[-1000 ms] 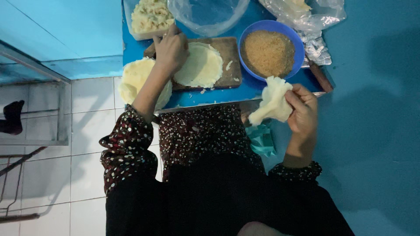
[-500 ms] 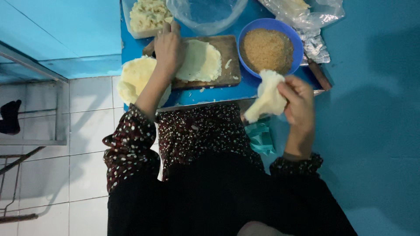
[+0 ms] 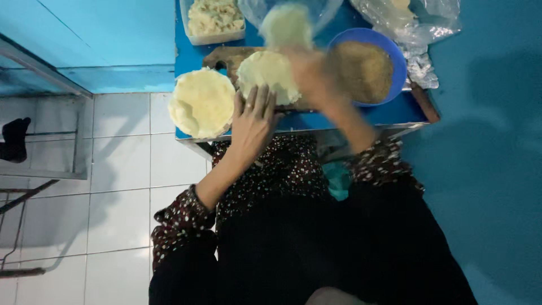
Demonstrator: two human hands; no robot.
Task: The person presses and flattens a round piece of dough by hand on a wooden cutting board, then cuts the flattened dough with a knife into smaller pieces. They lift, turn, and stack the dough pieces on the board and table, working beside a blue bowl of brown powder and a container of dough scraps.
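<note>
Head view shows the pale dough sheet (image 3: 287, 25) at the top centre of the frame, lifted above the table and blurred. My right hand (image 3: 313, 76) is gripping it from below, though the blur hides exactly how the fingers close. Just under it a second round sheet (image 3: 268, 76) lies flat on the wooden board (image 3: 223, 56), and my left hand (image 3: 254, 121) rests open, fingers spread, on the near edge of that sheet and board, grasping nothing. To the right stands the blue bowl of brown crumbs (image 3: 364, 68); to the left sits a stack of round wrappers (image 3: 202, 103). A clear tub of pale filling (image 3: 214, 20) is in the upper left of the blue table (image 3: 389, 113). I judge this to be the carrying step, one piece in the air. Setting it down cleanly calls for a steady, flat placement.
</note>
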